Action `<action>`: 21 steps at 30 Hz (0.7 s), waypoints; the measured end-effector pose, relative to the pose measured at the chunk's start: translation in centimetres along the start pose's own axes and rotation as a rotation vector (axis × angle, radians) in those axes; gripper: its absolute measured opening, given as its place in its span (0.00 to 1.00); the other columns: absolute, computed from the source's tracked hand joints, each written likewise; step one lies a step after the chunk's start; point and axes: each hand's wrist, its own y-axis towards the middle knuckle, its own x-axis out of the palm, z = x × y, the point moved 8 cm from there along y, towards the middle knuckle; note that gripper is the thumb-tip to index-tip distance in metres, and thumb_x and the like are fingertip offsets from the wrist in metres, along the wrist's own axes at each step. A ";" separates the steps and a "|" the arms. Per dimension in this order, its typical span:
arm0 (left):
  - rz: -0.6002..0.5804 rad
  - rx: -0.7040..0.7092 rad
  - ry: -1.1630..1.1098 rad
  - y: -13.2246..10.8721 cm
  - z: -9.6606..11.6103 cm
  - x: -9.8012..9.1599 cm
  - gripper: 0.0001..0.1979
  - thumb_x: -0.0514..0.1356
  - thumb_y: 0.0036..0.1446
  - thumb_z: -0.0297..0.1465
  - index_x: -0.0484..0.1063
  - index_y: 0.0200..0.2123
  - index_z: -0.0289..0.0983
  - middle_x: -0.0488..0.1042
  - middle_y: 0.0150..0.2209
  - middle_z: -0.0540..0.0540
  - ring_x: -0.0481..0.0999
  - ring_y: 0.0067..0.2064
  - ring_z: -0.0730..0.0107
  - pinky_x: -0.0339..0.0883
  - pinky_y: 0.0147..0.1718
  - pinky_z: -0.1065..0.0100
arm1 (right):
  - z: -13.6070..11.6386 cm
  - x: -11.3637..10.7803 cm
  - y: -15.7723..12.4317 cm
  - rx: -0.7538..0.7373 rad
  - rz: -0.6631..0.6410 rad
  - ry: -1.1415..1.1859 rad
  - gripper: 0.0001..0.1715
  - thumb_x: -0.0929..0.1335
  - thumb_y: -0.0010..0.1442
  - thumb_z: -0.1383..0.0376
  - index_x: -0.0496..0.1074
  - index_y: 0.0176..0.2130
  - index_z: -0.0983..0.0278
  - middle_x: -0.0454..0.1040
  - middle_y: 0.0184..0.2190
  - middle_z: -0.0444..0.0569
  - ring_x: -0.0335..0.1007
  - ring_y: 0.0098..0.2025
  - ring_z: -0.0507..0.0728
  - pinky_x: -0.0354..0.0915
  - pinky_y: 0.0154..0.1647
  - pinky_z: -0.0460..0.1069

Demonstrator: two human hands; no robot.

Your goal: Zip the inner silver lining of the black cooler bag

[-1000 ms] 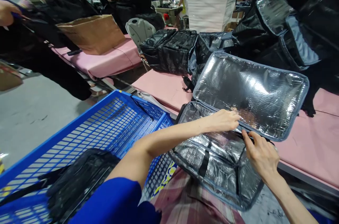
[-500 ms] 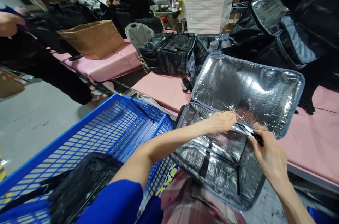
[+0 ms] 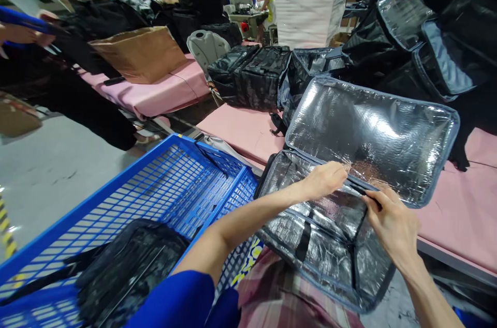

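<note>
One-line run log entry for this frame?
left hand: on rear rim of insulated bag | right hand: pinching same rim | lid: open | blue cart: beside

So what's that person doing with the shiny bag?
A person has an open silver-lined bag in front of them, its lid flipped back onto a pink table. Their left hand and right hand both grip the bag's back edge where the lid joins. A blue basket beside them holds a black bag.
</note>
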 end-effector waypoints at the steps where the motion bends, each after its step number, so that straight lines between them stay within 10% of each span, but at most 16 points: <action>1: 0.045 -0.071 -0.091 -0.2 -0.5 -0.4 0.09 0.48 0.61 0.25 0.65 0.30 0.35 0.72 0.33 0.45 0.71 0.37 0.71 0.66 0.37 0.70 | -0.1 -0.2 -0.1 -0.002 0.026 0.032 0.16 0.62 0.63 0.57 0.74 0.36 0.62 0.72 0.33 0.45 0.62 0.27 0.50 0.45 0.22 0.46; 13: 0.058 -0.272 -0.364 -0.9 -1.7 -0.6 0.09 0.49 0.61 0.25 0.66 0.30 0.34 0.72 0.36 0.43 0.72 0.42 0.72 0.66 0.43 0.69 | -3.0 1.7 1.5 -0.080 -0.036 -0.072 0.14 0.61 0.63 0.61 0.75 0.37 0.63 0.69 0.29 0.46 0.59 0.26 0.50 0.40 0.21 0.47; 18: -0.306 -0.120 -0.408 -1.5 -0.5 -1.0 0.11 0.54 0.60 0.31 0.73 0.29 0.35 0.75 0.32 0.47 0.73 0.38 0.72 0.64 0.41 0.72 | -1.5 1.4 1.5 -0.075 -0.050 0.073 0.17 0.60 0.63 0.56 0.73 0.37 0.61 0.73 0.35 0.47 0.63 0.27 0.52 0.47 0.21 0.47; 21: -0.363 -0.242 -0.428 -3.5 -3.6 -3.8 0.13 0.56 0.59 0.36 0.76 0.28 0.38 0.77 0.31 0.51 0.74 0.35 0.74 0.63 0.42 0.72 | -0.4 0.5 1.2 -0.063 -0.036 0.216 0.22 0.58 0.64 0.49 0.70 0.43 0.60 0.72 0.47 0.48 0.70 0.39 0.57 0.56 0.25 0.48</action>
